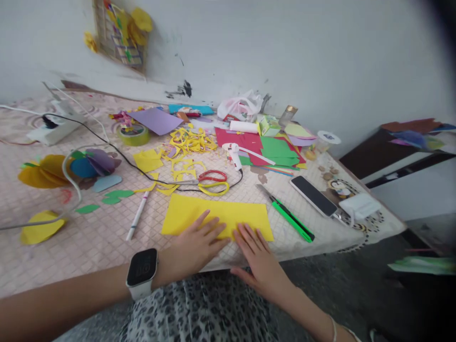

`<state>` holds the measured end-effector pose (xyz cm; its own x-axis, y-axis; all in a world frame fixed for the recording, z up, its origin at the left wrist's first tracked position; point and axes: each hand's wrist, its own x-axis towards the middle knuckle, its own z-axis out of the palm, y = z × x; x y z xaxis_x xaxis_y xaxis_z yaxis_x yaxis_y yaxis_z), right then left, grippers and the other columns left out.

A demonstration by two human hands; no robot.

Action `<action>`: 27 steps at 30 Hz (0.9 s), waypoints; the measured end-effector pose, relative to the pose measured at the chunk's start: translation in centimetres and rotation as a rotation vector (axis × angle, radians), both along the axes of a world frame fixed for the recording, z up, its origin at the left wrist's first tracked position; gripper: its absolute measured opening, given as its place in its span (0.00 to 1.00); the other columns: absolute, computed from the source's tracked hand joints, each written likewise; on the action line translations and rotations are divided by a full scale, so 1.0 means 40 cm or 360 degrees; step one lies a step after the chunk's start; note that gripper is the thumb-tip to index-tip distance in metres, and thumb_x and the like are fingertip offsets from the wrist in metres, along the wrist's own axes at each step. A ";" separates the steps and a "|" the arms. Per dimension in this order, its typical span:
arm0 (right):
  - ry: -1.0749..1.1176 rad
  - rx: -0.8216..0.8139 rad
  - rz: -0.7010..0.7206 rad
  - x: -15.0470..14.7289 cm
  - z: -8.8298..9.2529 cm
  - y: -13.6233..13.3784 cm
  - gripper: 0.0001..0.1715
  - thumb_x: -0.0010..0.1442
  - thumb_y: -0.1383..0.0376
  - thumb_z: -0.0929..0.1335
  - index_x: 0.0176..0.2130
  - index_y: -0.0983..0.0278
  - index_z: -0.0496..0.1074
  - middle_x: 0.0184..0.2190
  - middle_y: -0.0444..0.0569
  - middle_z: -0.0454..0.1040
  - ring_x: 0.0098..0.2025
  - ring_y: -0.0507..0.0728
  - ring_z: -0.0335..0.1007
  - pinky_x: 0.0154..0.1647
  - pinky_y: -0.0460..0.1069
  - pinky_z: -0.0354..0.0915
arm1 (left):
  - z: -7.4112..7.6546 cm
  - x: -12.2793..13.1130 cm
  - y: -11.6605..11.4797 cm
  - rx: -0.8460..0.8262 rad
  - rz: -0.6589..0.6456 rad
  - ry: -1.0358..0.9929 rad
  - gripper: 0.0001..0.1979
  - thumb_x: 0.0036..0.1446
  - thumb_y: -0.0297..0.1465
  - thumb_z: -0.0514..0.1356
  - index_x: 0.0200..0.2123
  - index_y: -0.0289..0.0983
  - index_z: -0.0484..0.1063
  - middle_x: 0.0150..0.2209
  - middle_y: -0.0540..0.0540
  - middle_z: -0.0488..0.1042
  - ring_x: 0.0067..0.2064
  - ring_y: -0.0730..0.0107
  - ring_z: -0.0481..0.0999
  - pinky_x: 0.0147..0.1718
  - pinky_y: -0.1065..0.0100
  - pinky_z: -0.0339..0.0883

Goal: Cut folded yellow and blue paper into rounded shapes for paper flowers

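A yellow sheet of paper (217, 209), wide and seemingly folded, lies near the table's front edge. My left hand (199, 242), with a smartwatch on its wrist, rests flat on the paper's middle, fingers spread. To its right, my right hand (254, 259) presses its stretched fingertips onto the lower edge of the same paper, thumb held apart. Just behind the paper are scissors (213, 183) with red and yellow handles. A green utility knife (290, 218) lies to the right, blade out, and a white marker (138, 216) to the left.
A glue gun (233, 156) with its cord stands behind the scissors. Yellow paper scraps (192, 140), green sheets (280, 151) and a tape roll (133, 135) fill the back. A phone (315, 195) is at right; paper pumpkins (46, 171) and a power strip (59, 126) are at left.
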<state>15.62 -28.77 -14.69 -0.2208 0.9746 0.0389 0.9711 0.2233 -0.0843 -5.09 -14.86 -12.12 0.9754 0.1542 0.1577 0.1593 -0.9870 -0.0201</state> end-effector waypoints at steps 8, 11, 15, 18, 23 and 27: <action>-0.0035 0.0172 0.0053 0.012 -0.049 -0.017 0.48 0.65 0.48 0.62 0.71 0.67 0.39 0.69 0.57 0.51 0.71 0.66 0.43 0.64 0.66 0.55 | -0.018 -0.195 -0.033 0.0124 0.0495 -0.0017 0.20 0.62 0.42 0.57 0.54 0.43 0.71 0.58 0.49 0.72 0.62 0.57 0.66 0.67 0.52 0.31; -0.0030 0.0178 0.0062 0.012 -0.055 -0.015 0.49 0.65 0.48 0.62 0.71 0.66 0.36 0.70 0.57 0.50 0.70 0.66 0.43 0.64 0.66 0.54 | -0.004 -0.260 -0.040 0.0121 0.0641 -0.0029 0.19 0.63 0.42 0.56 0.53 0.41 0.72 0.59 0.48 0.72 0.62 0.57 0.66 0.68 0.54 0.29; -0.0037 0.0210 0.0069 0.017 -0.060 -0.016 0.50 0.65 0.48 0.63 0.71 0.65 0.36 0.70 0.56 0.49 0.70 0.66 0.43 0.63 0.65 0.56 | 0.014 -0.304 -0.040 0.0106 0.0796 -0.0029 0.20 0.66 0.42 0.51 0.54 0.39 0.73 0.59 0.46 0.71 0.62 0.56 0.65 0.68 0.54 0.31; -0.0034 0.0228 0.0082 0.020 -0.053 -0.019 0.50 0.65 0.47 0.62 0.71 0.65 0.36 0.70 0.56 0.50 0.70 0.66 0.44 0.62 0.65 0.57 | 0.030 -0.311 -0.032 0.0155 0.0812 -0.0031 0.21 0.67 0.42 0.49 0.53 0.37 0.73 0.59 0.44 0.72 0.62 0.55 0.66 0.67 0.52 0.33; 0.0049 0.0204 0.0044 -0.042 -0.008 -0.002 0.49 0.65 0.46 0.61 0.71 0.69 0.40 0.69 0.57 0.50 0.71 0.66 0.41 0.63 0.66 0.57 | 0.026 -0.201 -0.068 0.0263 0.0768 -0.0054 0.26 0.66 0.41 0.50 0.61 0.31 0.64 0.62 0.39 0.66 0.65 0.54 0.61 0.66 0.48 0.36; 0.0093 0.0203 0.0080 -0.105 0.008 0.032 0.49 0.65 0.43 0.58 0.67 0.77 0.50 0.69 0.61 0.49 0.71 0.66 0.41 0.65 0.64 0.56 | -0.027 -0.055 -0.116 0.0184 0.0559 -0.0086 0.27 0.68 0.40 0.46 0.63 0.30 0.59 0.66 0.41 0.61 0.67 0.57 0.57 0.64 0.53 0.44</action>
<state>11.44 -27.51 -14.38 -0.2630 0.9486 0.1761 0.9526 0.2842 -0.1083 -7.28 -19.50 -13.21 0.8561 0.4561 0.2431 0.4916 -0.8638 -0.1103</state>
